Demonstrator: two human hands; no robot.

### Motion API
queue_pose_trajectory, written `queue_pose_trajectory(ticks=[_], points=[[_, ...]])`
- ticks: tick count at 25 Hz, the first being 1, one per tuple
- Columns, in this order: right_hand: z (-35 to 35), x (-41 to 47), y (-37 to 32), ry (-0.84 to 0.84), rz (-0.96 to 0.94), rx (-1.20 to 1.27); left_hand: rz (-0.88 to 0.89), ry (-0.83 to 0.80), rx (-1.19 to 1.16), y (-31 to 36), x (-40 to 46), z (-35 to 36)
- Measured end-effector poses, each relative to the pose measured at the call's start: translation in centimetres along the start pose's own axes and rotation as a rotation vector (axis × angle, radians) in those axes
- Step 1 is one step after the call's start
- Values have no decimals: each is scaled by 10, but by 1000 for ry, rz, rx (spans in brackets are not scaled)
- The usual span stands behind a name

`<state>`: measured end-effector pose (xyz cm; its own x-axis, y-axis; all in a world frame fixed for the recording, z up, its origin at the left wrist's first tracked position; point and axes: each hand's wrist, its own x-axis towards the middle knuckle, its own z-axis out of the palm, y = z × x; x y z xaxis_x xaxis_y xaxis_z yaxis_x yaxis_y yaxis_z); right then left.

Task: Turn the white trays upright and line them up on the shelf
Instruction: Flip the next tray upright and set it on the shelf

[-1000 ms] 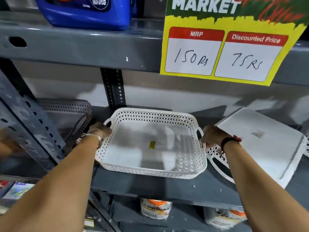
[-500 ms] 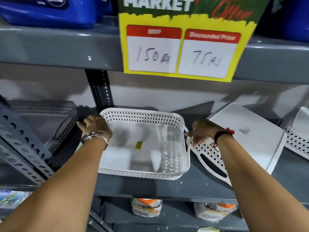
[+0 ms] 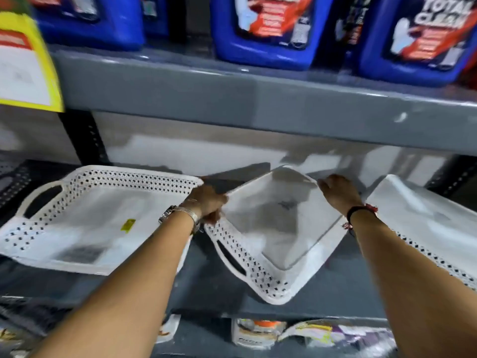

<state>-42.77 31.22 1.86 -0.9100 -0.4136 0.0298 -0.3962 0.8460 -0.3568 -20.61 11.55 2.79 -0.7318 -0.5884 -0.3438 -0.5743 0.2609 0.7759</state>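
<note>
Grey shelf (image 3: 211, 285): flipped tray (image 3: 278, 228) lies skewed between my hands, left hand (image 3: 209, 202) fingers clamp its near-left rim, right hand (image 3: 338, 192) fingers curl over far corner; upright tray (image 3: 85, 223) just left

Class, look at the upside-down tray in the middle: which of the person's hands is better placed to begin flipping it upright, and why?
Probably the right hand: it rests on the raised far edge of the overturned middle tray, ready to tip it. The left hand sits at the near left corner, beside the upright tray, better for steadying.
</note>
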Motion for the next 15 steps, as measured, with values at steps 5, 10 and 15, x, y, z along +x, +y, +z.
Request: queue_pose_trajectory(ticks=[5,10,15], points=[[3,23,36,-216,-28,-6,-351,-252,42,1,-26,47],[14,44,50,-349,62,161,-569,-221,-427,-5,-16,64],[12,49,61,-265,193,486,-571,-126,-432,-4,2,66]])
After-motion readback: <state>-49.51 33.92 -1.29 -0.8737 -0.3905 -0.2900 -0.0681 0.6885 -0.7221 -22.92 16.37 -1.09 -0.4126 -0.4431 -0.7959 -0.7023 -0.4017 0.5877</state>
